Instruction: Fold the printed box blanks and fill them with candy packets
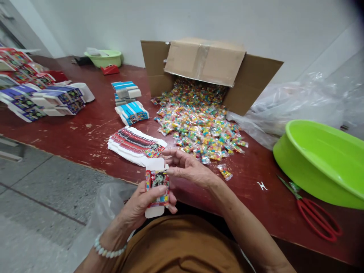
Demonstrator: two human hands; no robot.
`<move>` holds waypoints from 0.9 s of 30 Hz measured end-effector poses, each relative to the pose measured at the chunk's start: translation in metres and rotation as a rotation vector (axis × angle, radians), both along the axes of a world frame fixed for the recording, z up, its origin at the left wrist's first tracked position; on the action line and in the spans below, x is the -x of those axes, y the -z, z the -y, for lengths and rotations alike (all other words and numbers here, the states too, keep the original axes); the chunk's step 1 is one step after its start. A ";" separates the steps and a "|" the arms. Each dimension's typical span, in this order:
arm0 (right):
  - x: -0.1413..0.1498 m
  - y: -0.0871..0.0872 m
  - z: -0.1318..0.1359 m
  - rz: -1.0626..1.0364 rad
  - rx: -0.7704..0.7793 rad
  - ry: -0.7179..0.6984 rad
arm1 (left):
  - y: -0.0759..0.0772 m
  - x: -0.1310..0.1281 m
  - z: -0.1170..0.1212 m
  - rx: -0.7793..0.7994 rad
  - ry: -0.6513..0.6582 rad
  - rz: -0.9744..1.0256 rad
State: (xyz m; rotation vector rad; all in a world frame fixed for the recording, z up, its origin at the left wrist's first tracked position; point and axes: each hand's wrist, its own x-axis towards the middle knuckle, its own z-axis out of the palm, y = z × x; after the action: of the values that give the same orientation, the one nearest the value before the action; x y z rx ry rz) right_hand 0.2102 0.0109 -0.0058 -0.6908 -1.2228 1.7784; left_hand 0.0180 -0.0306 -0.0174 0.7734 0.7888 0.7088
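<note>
My left hand point(139, 203) is closed around a small red printed cardboard box point(157, 185), thumb across its front. White flaps stick out at the box's top and bottom ends. By the upper right corner of the box is my right hand point(189, 168), its thumb at a small side flap and its fingers apart. Whether the thumb presses on the flap is hard to tell. Just beyond the hands, a fanned stack of flat red-and-white cartons point(133, 144) lies on the table. Past my right hand spreads a heap of wrapped colourful candies point(199, 129).
An open cardboard box point(204, 60) spills the candies onto the dark red table point(96, 140). Blue cartons point(132, 112) and purple cartons point(62, 98) stand to the left. On the right are a green basin point(301, 163), red-handled scissors point(318, 220) and clear plastic point(298, 102).
</note>
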 end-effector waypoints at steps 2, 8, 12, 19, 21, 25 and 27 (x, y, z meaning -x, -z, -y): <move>0.003 0.006 0.008 0.010 0.068 -0.049 | 0.004 -0.003 -0.001 0.037 -0.037 -0.022; 0.015 0.019 0.017 0.251 0.033 0.250 | 0.009 -0.012 -0.011 -0.128 -0.199 -0.190; 0.016 0.017 0.013 0.355 -0.077 0.427 | 0.008 -0.013 -0.006 -0.242 -0.417 -0.262; 0.023 0.024 0.019 0.210 -0.049 0.423 | 0.005 -0.015 0.005 -0.355 -0.509 -0.331; 0.023 0.027 0.019 0.186 -0.028 0.413 | 0.003 -0.012 0.002 -0.356 -0.485 -0.340; 0.019 0.033 0.013 0.154 0.134 0.293 | 0.001 -0.006 -0.001 -0.301 -0.412 -0.293; 0.015 0.034 0.008 0.122 0.193 0.253 | 0.002 -0.004 -0.002 -0.283 -0.396 -0.271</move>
State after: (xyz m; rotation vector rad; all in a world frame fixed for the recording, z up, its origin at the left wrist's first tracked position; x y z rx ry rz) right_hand 0.1950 0.0031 -0.0399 -1.0321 -0.9991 1.6743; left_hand 0.0221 -0.0284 -0.0191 0.9944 1.1202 1.1015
